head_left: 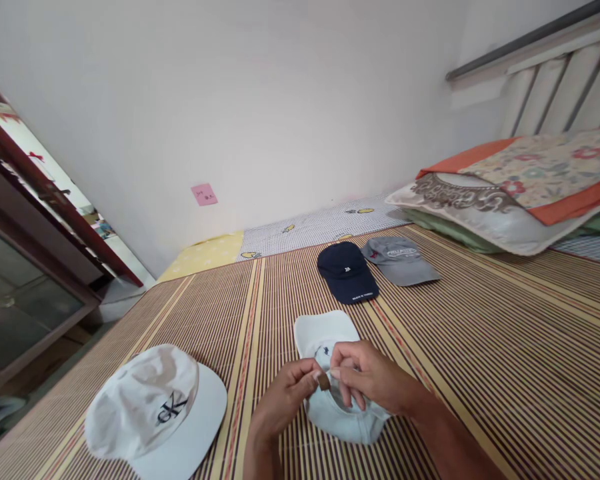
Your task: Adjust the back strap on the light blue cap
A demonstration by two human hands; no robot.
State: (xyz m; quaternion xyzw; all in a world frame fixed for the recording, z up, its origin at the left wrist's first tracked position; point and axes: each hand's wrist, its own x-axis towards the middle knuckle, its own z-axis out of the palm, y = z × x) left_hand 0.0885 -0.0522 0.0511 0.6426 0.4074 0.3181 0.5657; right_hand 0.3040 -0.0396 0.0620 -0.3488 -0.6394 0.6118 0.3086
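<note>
A pale blue baseball cap (340, 417) with a small dark emblem lies on the striped mat, its brim pointing away from me. Both hands are over its back opening. My left hand (293, 393) is closed, thumb and index finger pinching a small brown tab (324, 381) at the cap's strap. Close beside it, my right hand (367, 375) has thumb and index finger pressed together near the tab, the other fingers curled over the opening. What the right fingertips hold is too small to make out.
A white cap with black letters (145, 407) lies at left. A navy cap (345, 270) and a grey cap (400, 260) touch farther back on the striped mat (275, 293). Pillows (505, 213) are stacked at right by a white wall (300, 120). A glass-fronted cabinet (25, 293) stands left.
</note>
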